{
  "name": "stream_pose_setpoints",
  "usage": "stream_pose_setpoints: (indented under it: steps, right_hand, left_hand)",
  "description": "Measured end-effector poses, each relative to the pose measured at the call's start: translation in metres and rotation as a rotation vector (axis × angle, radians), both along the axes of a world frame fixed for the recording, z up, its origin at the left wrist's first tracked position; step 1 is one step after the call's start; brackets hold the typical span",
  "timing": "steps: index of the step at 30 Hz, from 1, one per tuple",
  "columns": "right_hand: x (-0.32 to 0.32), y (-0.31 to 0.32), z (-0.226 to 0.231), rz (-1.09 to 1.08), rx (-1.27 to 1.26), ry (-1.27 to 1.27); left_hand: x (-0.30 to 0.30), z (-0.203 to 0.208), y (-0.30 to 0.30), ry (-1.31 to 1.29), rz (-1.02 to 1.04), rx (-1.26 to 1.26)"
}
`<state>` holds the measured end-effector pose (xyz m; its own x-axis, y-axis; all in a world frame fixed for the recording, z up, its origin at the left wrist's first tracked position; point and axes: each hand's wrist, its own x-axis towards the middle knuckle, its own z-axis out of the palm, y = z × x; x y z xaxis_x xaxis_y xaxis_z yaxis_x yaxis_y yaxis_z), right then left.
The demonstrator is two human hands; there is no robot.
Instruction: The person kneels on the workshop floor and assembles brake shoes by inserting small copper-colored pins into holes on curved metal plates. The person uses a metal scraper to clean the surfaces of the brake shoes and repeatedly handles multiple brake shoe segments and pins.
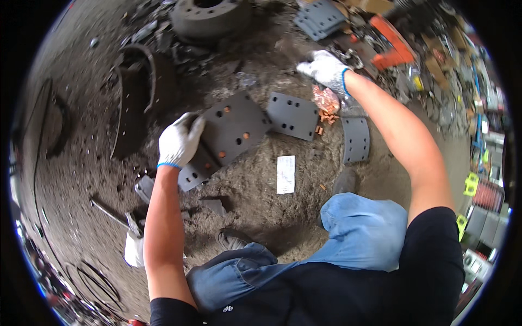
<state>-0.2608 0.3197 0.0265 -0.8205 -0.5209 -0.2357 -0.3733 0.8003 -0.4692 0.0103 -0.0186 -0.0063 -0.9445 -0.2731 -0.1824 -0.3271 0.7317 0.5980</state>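
The big dark plate (pixel 232 126) lies right up against the thumb of the left hand (pixel 182 141), its near edge meeting the glove and the rest reaching away to the right of those fingers. I can see copper-coloured pieces in some of its holes, while others are dark. Just below the left fingertips, partly beneath that plate, a second plate (pixel 194 176) pokes out.

The left hand is in a white knitted glove with a blue cuff, thumb a little apart from the fingers; I can't tell whether it grips the big plate or merely rests against it. That forearm comes nearly straight up to it.

The right hand (pixel 324 70), gloved the same way, is stretched farther out, the arm bent at the elbow and the fingers pointing left. They look loosely bent, but they are blurred, and I can't tell whether they have hold of anything.

Below the right fingers lies a flat grey plate (pixel 293 116) with holes, touching or almost touching the big one. Beside it, nearer the right wrist, are a clear bag (pixel 325 99) of copper-coloured bits and a loose heap of rivets (pixel 328 117). Beyond the right hand's knuckles sits an orange tool (pixel 392 46).
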Motion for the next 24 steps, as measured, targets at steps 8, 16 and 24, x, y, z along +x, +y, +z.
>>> stream_pose_setpoints:
  steps: [8, 16, 24]
  right_hand:
    - [-0.022, 0.083, -0.091, -0.029, 0.184, 0.233]
    - [0.09, 0.129, -0.097, 0.161, 0.35, -0.317]
    - [0.114, 0.166, -0.154, 0.063, 0.097, -0.176]
  left_hand:
    - [0.008, -0.028, -0.003, 0.118, 0.052, -0.064]
    - [-0.01, 0.01, 0.027, 0.225, -0.096, -0.471]
    - [-0.039, 0.023, 0.111, -0.178, -0.303, -0.617]
